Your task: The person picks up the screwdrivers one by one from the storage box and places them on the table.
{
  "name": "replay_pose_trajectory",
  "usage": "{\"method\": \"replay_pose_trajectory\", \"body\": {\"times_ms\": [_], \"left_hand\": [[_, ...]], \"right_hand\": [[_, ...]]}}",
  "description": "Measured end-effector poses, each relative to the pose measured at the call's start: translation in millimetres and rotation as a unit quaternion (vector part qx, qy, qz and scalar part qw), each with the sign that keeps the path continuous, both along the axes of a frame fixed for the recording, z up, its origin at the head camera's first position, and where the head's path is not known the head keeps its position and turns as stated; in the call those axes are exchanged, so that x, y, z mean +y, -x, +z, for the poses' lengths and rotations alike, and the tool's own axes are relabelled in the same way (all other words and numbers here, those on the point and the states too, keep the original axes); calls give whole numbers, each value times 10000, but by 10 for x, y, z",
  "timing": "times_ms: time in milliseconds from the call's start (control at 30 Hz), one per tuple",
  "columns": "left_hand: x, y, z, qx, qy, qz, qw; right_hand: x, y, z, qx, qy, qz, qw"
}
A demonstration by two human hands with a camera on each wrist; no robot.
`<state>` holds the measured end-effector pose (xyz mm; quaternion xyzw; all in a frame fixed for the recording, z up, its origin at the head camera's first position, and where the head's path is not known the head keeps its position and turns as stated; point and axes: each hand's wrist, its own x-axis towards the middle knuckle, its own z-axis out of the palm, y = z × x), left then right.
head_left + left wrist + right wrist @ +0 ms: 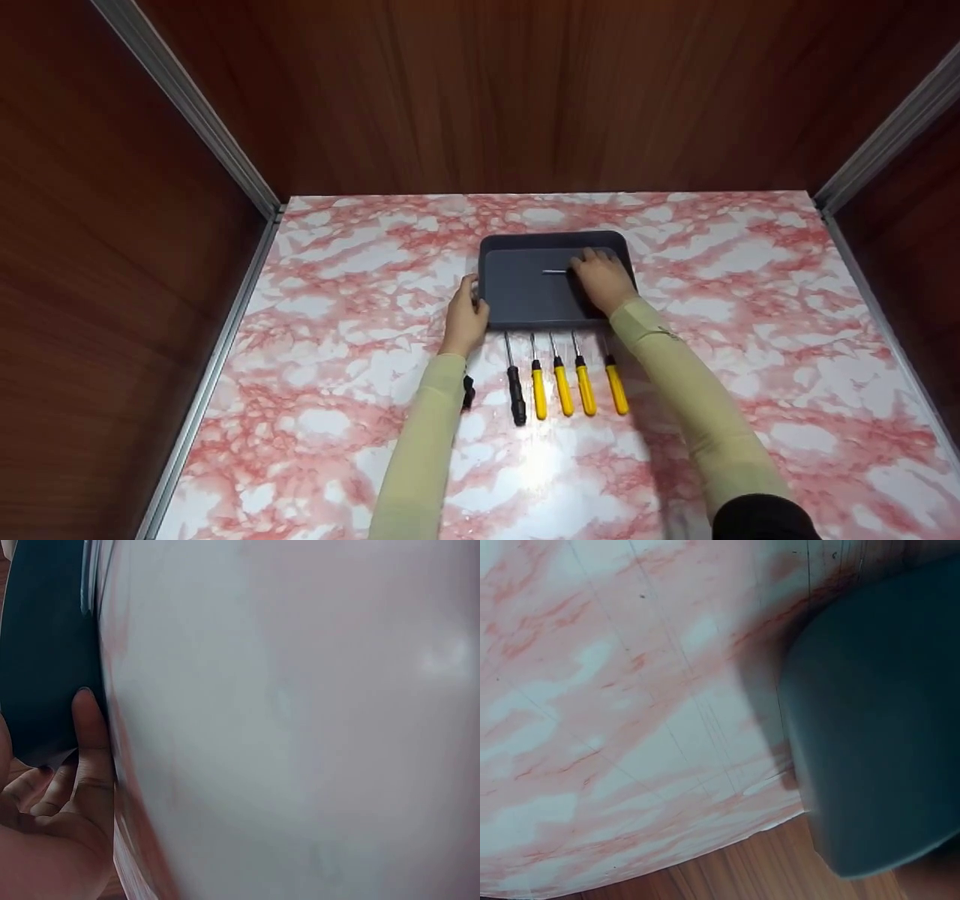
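Observation:
A dark grey rectangular tray (517, 300) lies on the table. My left hand (465, 319) rests against the outside of its front left corner; in the left wrist view, the thumb (90, 724) lies along the dark wall. Inside the tray my right hand (602, 281) has its fingers curled over a screwdriver, whose thin metal shaft (555, 271) points left. Its handle is hidden under the hand. Along the tray's front side lie a black-handled screwdriver (516, 394) and several yellow-handled screwdrivers (563, 390), shafts toward the tray.
The table top (360, 315) has a red and white marbled pattern. Brown wooden panels (480, 97) with metal edge strips enclose it at the back and sides. A small black object (468, 393) shows beside the left sleeve, partly hidden.

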<state>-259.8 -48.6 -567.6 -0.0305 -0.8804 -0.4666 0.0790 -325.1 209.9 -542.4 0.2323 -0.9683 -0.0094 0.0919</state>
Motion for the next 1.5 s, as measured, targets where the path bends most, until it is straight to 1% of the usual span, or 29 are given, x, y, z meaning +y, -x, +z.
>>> {"method": "replay_pose_trajectory", "body": {"times_ms": [200,567,667,800,933,1100,1300,1500], "left_hand": [[1,-1,4,-36,-34,-18,10000],[9,23,12,-157,-6,9,9999],[6,22,8,-180,5,8,9998],[1,16,7,-156,21,-20,9999],[3,17,23,-150,-1,-11,9999],[3,21,40,-137,-30,-20,9999],[-2,11,30,-81,-38,-27,10000],[6,1,11,-15,21,55,10000]], "right_hand": [[11,-13,15,47,5,22,10000],[27,-7,25,317,77,106,9994],[23,-21,28,342,-6,130,9993],[17,-53,49,337,-124,143,9993],[12,-60,71,310,-112,153,9993],[21,-51,57,432,-108,215,9988],[29,-52,37,547,-14,296,9981],[29,-57,37,504,107,262,9983]]}}
